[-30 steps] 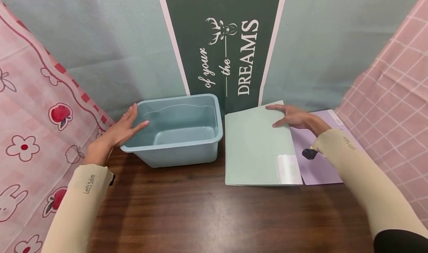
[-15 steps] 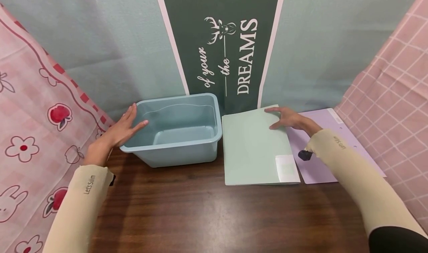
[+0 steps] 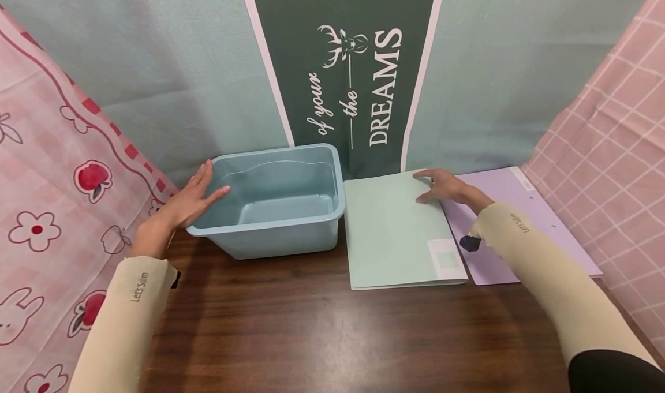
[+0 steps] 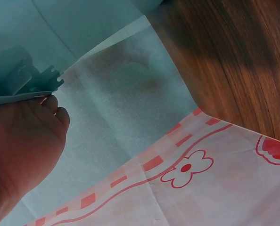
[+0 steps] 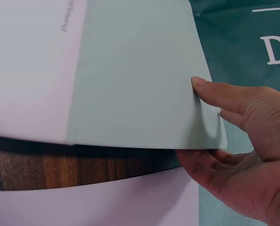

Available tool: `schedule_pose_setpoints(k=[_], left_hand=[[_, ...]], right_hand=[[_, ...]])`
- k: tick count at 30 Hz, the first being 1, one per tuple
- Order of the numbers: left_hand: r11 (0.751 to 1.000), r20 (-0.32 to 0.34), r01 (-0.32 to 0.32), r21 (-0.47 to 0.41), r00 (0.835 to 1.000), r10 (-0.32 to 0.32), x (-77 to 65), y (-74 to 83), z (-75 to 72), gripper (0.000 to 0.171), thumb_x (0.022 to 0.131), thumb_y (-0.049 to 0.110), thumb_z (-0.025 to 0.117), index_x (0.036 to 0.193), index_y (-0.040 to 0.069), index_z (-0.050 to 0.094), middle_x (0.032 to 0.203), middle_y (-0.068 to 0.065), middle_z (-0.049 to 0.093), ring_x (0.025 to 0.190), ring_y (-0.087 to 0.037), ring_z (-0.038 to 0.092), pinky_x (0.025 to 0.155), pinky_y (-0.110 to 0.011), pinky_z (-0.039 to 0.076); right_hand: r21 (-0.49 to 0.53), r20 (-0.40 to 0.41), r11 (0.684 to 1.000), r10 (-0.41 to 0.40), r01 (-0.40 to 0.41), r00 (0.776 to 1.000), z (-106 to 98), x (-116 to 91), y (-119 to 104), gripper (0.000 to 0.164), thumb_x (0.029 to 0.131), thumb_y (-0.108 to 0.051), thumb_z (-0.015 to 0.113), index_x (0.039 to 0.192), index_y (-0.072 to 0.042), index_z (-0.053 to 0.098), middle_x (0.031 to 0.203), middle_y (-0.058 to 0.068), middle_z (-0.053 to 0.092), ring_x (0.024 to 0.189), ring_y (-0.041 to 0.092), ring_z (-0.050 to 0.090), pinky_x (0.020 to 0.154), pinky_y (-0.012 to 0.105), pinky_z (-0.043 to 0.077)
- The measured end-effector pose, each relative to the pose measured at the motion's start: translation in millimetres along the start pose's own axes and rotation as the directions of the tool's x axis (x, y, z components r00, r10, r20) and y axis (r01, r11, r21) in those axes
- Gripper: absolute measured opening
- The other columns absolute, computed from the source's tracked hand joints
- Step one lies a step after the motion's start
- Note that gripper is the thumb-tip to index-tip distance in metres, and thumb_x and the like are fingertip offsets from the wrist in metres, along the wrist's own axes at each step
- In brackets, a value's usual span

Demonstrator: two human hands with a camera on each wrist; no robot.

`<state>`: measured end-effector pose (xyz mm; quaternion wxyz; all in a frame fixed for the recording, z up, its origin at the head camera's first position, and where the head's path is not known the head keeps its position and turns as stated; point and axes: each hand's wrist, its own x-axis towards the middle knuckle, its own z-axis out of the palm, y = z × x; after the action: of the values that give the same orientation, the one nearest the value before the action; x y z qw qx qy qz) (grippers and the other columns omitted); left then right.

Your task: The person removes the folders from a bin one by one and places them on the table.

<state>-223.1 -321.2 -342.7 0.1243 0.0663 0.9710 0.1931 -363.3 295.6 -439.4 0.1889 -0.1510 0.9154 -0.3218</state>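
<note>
On the left, a blue-grey plastic bin (image 3: 275, 240) stands upright with its inside in view. My left hand (image 3: 189, 205) rests on its left rim, thumb over the opening and fingers straight along the edge. The left wrist view has that hand (image 4: 24, 148) right at the rim. To the right of the bin lies a pale green file folder (image 3: 395, 231) with a label near its front right corner. My right hand (image 3: 441, 186) holds its back right corner. In the right wrist view, some fingers (image 5: 201, 169) go under the folder's edge and one digit lies on top.
A lilac file folder (image 3: 496, 205) lies right of the green one, partly under my right forearm. The dark wooden table (image 3: 312, 335) spreads in front. Hanging cloths enclose it: grey-green at the back, a pink printed one (image 3: 62, 179) left, a pink checked one (image 3: 618, 150) right.
My right hand has brought the green folder slightly left and lower, so its right side lies flatter and more of the lilac folder shows. The left hand and bin have stayed put.
</note>
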Motion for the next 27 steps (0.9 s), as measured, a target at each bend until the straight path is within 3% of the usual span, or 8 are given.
schedule_pose_setpoints(k=[10,27], left_hand=[[1.000,-0.010,-0.009,-0.004,1.000,0.009,-1.0,-0.2,0.0,0.095,0.110,0.064,0.035,0.165,0.013,-0.023,0.174,-0.010,-0.026,0.161,-0.043,-0.014,0.124,-0.071,0.003],[1.000,-0.004,-0.020,-0.001,1.000,0.020,0.0,-2.9,-1.4,0.096,0.109,0.064,0.037,0.166,0.013,-0.021,0.174,-0.010,-0.024,0.162,-0.042,-0.013,0.125,-0.070,0.003]], right_hand=[[-0.044,-0.016,0.999,0.025,-0.025,1.000,2.5,-0.4,0.8,0.080,0.089,-0.018,0.087,0.155,0.005,0.048,0.156,0.038,0.040,0.137,0.050,0.044,0.113,0.066,0.039],[-0.043,-0.015,0.996,0.080,-0.081,0.997,3.2,-5.6,-1.7,0.079,0.090,-0.019,0.085,0.155,0.006,0.047,0.148,0.038,0.046,0.126,0.047,0.050,0.108,0.062,0.045]])
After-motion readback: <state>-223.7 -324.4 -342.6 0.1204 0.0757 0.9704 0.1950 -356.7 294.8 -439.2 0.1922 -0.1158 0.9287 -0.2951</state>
